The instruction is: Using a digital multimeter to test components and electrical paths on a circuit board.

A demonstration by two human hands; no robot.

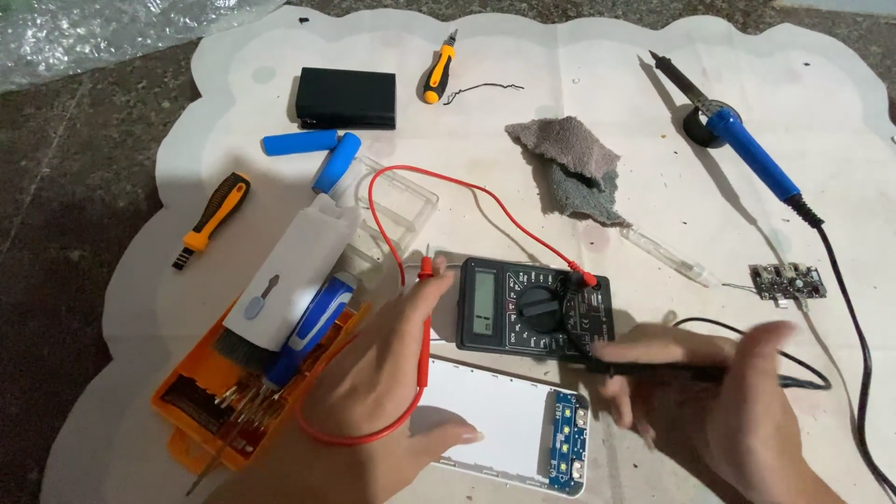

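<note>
Two hands, left pinching red probe, right gripping black probe, beside bit-filled orange toolbox

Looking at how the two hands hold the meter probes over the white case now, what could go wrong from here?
1. The red lead loops widely under the left hand; a pull could drag the multimeter or snag the orange tool tray.
2. The right hand is blurred, so the black probe may slip on the white case.

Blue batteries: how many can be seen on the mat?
2. One battery lies flat left of the black box; the other battery lies just right of it, tilted. More may be hidden.
</note>
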